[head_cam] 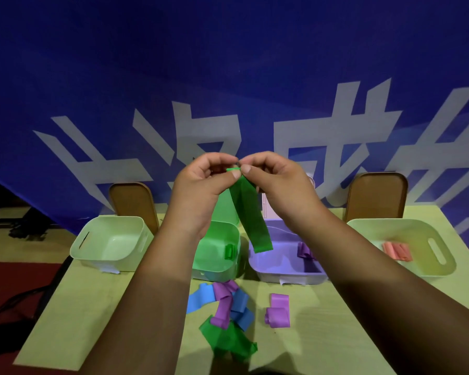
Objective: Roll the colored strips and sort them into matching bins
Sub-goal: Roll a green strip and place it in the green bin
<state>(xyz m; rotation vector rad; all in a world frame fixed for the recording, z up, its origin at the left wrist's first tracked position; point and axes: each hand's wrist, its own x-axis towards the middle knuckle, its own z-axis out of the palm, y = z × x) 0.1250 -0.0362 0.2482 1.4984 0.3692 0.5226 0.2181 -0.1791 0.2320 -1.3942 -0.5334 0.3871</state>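
Note:
Both hands are raised above the bins. My left hand [201, 185] and my right hand [276, 182] pinch the top end of a green strip [251, 217], which hangs down over the gap between the green bin [217, 262] and the purple bin [290, 274]. One green roll [229, 251] lies in the green bin. A purple roll [303, 250] lies in the purple bin. Loose strips lie on the table in front: blue [201, 300], purple [225, 307], green [228, 339], and a separate purple strip [278, 311].
A pale green bin [109, 240] stands at the left with nothing visible inside. Another pale bin [417, 244] at the right holds pink rolls [397, 250]. Two brown chair backs [133, 204] rise behind the yellow-green table [65, 320]. A blue banner hangs behind.

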